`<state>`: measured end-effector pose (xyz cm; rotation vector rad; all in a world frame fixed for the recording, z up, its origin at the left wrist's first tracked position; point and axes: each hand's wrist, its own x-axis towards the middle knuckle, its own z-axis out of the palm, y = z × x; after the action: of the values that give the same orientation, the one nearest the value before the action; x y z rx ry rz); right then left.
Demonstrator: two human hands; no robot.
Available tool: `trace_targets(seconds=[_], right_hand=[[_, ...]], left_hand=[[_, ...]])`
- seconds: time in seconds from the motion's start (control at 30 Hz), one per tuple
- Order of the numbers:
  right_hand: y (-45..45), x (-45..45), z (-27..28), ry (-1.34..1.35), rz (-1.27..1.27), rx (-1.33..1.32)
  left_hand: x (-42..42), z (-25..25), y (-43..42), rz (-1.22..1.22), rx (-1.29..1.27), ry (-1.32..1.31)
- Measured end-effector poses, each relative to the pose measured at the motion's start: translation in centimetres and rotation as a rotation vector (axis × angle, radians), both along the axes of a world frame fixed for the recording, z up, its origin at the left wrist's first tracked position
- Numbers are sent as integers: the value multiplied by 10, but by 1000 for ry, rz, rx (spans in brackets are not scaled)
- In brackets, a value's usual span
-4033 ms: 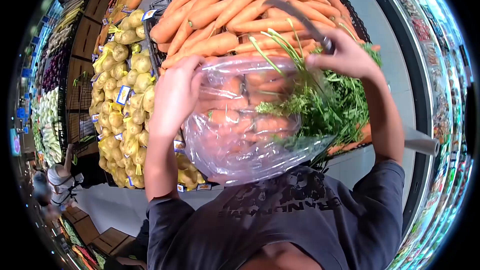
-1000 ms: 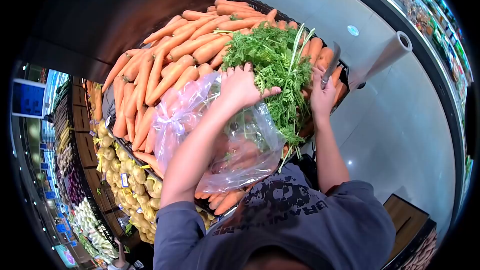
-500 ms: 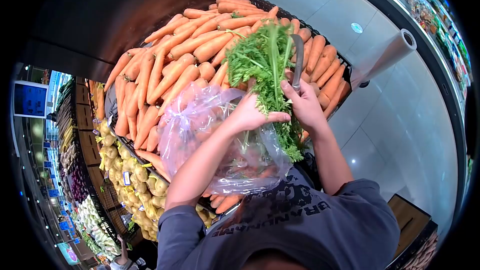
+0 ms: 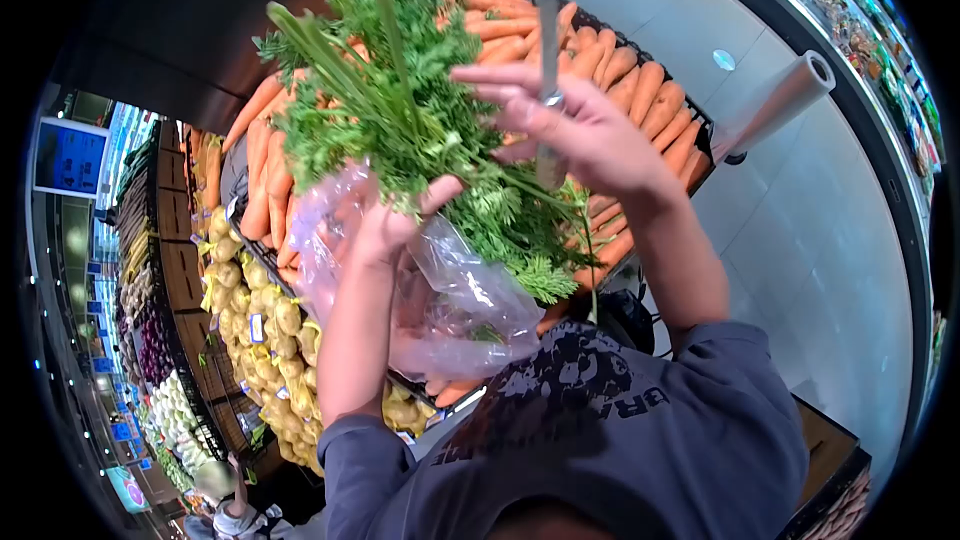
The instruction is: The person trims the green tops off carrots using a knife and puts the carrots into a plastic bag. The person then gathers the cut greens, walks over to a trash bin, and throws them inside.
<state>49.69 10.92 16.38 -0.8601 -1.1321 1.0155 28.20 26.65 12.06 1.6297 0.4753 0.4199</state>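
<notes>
A large bunch of leafy carrot tops (image 4: 400, 90), with pale green stalks pointing up and left, lies across my left hand (image 4: 390, 225). That hand is closed on the greens from below, thumb showing and other fingers hidden. My right hand (image 4: 590, 135) is at the right of the bunch, fingers stretched leftward over the leaves. A knife (image 4: 547, 15) with a narrow grey blade is in that hand, blade up; its grip is partly blurred. Under the greens, a clear plastic bag (image 4: 475, 285) rests against my left forearm, some greenery visible through it.
Loose carrots (image 4: 650, 100) fill the dark display bin behind the greens. Yellow-netted potatoes (image 4: 270, 340) are stacked at the left. A roll of plastic bags (image 4: 780, 100) stands at the right of the bin. Another person (image 4: 235, 510) is at the lower left.
The greens have swung left and now spread wider, stalks showing. My left hand has moved left with them. My right hand has shifted slightly left and up, its fingers stretched out, knife turned upright.
</notes>
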Motion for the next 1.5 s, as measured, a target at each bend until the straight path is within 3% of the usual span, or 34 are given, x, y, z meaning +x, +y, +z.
trace_targets(seconds=[0.03, 0.1, 0.2, 0.3, 0.37, 0.47, 0.57, 0.63, 0.77, 0.83, 0.9, 0.93, 0.97, 1.0, 1.07, 1.1, 1.17, 1.2, 1.37, 1.43, 1.5], right_hand=[[0, -2, 3, 40, -53, 40], [-3, 15, -7, 72, -45, 133], [-31, 33, -24, 50, -247, -71], [-54, 45, -65, -22, -387, -277], [-69, 42, -105, -233, -447, -445], [-87, 27, -132, -647, -282, -676], [-96, 3, -179, -711, -188, -571], [-97, -19, -198, -692, -266, -491], [-93, -61, -214, -707, -451, -159], [-86, -74, -216, -657, -522, -131], [-79, -84, -222, -522, -628, -128], [-76, -87, -225, -382, -742, -134], [-77, -88, -229, -408, -827, -158], [-75, -87, -233, -256, -851, -143], [-78, -87, -217, 7, -841, -174], [-87, -82, -211, -21, -831, -302], [-88, -77, -208, -204, -1001, -147], [-94, -77, -211, 15, -976, -256], [-117, -72, -222, -69, -1097, -192], [-125, -75, -221, 0, -1099, -237], [-131, -77, -225, 74, -1088, -300]], left_hand=[[-7, 17, -7, 64, -41, 59], [-32, 18, 11, 131, 245, 113], [-66, 38, 19, 196, 96, 38], [-101, 62, 24, 315, 127, 57], [-126, 66, 37, 301, 120, 67], [-155, 66, 37, 275, 109, 125], [-180, 53, 34, 334, 111, 290], [-184, 42, 26, 350, 196, 490], [-149, 33, -8, 81, 295, 612], [-132, 22, -18, 61, 43, 801], [-107, 10, -43, 352, -396, 534], [-106, 0, -36, 77, 242, 621], [-105, -9, -29, -213, 878, 665], [-89, -2, -34, -289, 810, 731], [-76, -10, -41, -370, 1037, 710], [-71, -17, -44, -397, 1092, 753], [-58, -33, -48, -434, 1084, 707], [-54, -40, -49, -465, 1075, 669], [-41, -49, -61, -535, 1045, 826], [-39, -58, -67, -562, 1213, 948], [-42, -64, -76, -494, 1324, 831]])
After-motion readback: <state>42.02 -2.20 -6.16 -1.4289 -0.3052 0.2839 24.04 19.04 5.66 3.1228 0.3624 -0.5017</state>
